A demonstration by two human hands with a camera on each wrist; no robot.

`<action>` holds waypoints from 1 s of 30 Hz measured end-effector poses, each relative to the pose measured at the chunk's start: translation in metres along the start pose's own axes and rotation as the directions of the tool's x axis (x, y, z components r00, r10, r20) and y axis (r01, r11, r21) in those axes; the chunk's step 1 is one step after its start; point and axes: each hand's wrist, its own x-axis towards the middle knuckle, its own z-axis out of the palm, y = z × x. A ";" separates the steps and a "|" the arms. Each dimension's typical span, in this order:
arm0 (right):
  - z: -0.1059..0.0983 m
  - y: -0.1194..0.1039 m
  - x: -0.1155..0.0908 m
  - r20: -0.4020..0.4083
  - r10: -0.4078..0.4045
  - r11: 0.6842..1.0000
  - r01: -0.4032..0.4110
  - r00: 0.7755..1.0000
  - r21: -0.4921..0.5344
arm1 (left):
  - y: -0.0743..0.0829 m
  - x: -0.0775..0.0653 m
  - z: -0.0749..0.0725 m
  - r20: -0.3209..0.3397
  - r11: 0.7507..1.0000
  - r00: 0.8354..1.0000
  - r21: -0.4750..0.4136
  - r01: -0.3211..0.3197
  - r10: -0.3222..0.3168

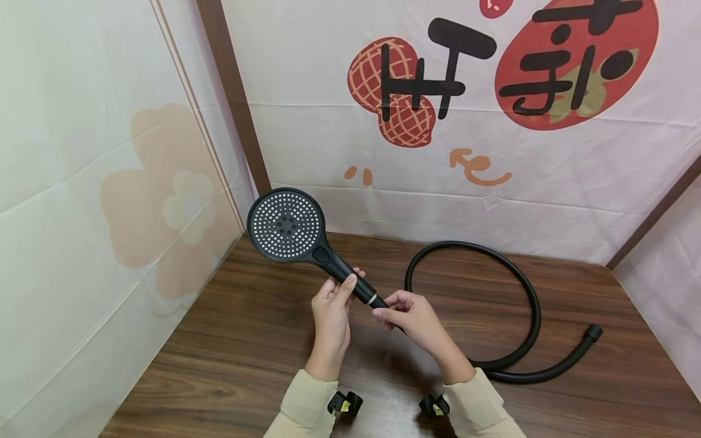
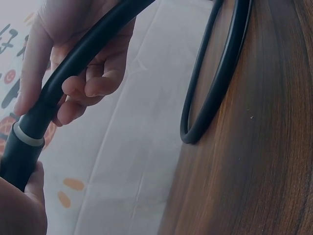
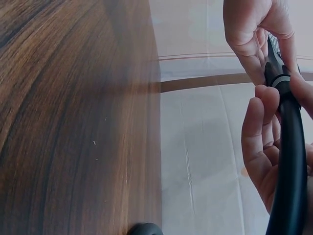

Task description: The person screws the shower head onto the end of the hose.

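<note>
A black handheld shower head (image 1: 286, 224) with a round face of pale nozzles is held up over the table, tilted to the upper left. My left hand (image 1: 333, 310) grips its handle (image 1: 342, 269) near the lower end. At that end a black shower hose (image 1: 533, 304) meets the handle, with a pale ring (image 2: 27, 134) at the joint. My right hand (image 1: 413, 319) pinches the hose end (image 2: 41, 110) just below the ring between thumb and fingers. Whether the threads are engaged cannot be seen.
The hose loops across the right side of the wooden table (image 1: 219, 365), its free end (image 1: 592, 332) pointing to the right. A printed cloth (image 1: 306, 134) hangs behind the table, and another cloth wall (image 1: 66, 243) stands at the left.
</note>
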 end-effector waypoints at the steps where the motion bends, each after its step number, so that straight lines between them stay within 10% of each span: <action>1: 0.000 0.000 0.000 0.003 -0.004 1.000 0.004 1.000 -0.001 | 0.000 0.000 0.000 0.001 1.000 1.000 0.001 0.000 0.000; 30: -0.001 -0.001 0.001 0.076 -0.024 1.000 0.023 0.997 0.011 | 0.001 -0.001 -0.001 -0.001 1.000 1.000 0.003 -0.003 0.003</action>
